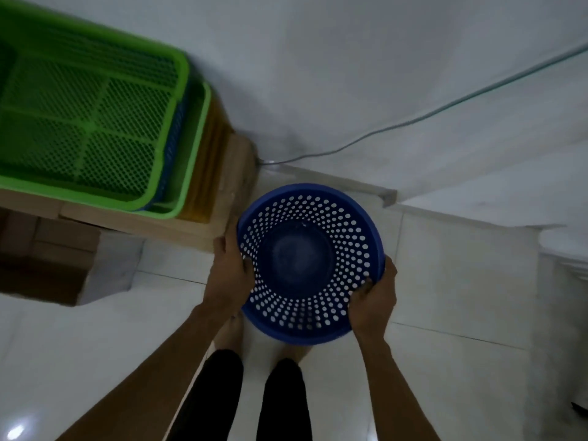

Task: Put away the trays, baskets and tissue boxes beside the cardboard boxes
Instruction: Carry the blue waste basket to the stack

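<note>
A round blue basket [310, 262] with rows of holes in its wall hangs over the white floor tiles, its open mouth facing up at me. My left hand [229, 271] grips its left rim and my right hand [373, 299] grips its right rim, fingers curled inside. To the upper left, a stack of green trays [92, 122] with mesh bottoms, with a blue one between them, rests on top of cardboard boxes [203, 232]. The basket is just right of those boxes.
A white wall meets the floor behind the basket, with a thin grey cable [445, 108] running across it down to the corner. More cardboard boxes [47, 249] stand lower at the left. My legs and bare feet are under the basket.
</note>
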